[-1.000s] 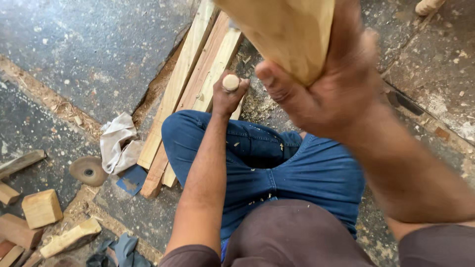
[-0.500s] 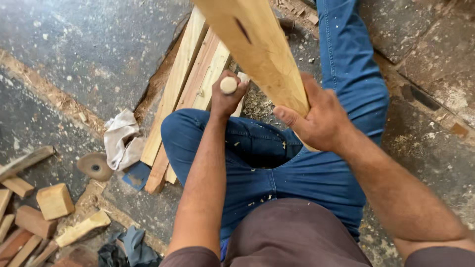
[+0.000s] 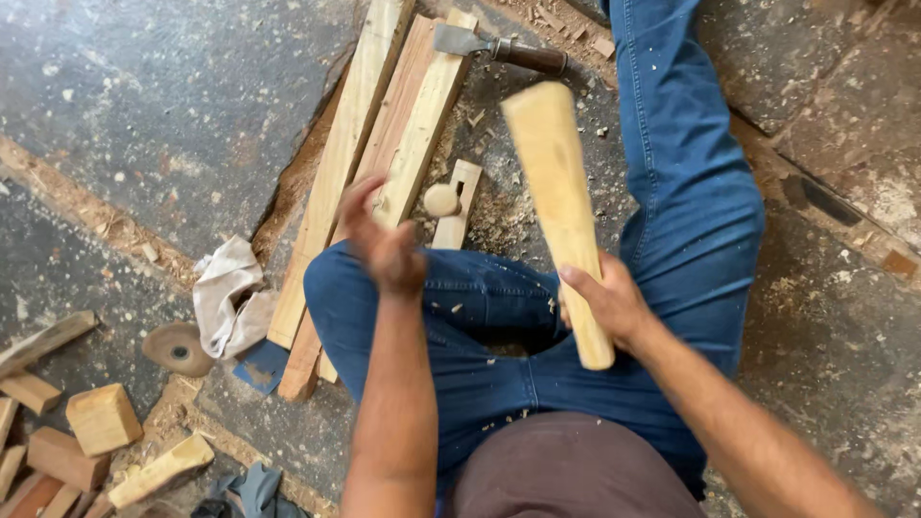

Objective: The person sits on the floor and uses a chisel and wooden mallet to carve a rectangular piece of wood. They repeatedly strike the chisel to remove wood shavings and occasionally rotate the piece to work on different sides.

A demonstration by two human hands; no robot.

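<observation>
I sit on the stone floor in blue jeans. My right hand [image 3: 614,309] grips the lower end of a long pale wooden club [image 3: 552,182], which points away from me over my right leg. My left hand [image 3: 382,245] is blurred, fingers spread and holding nothing, just left of a round wooden knob [image 3: 442,200]. The knob stands up against a small notched wood piece [image 3: 462,206] lying among shavings in front of my knee.
Long planks [image 3: 355,163] lie side by side under my left knee. A flat-bladed tool with a dark handle [image 3: 499,46] lies at the top. A pale rag [image 3: 225,297], a round disc [image 3: 177,350] and several wood offcuts [image 3: 101,417] sit at lower left.
The club has come down from close to the camera to over my right leg. My left hand has let go of the round knob and moved left.
</observation>
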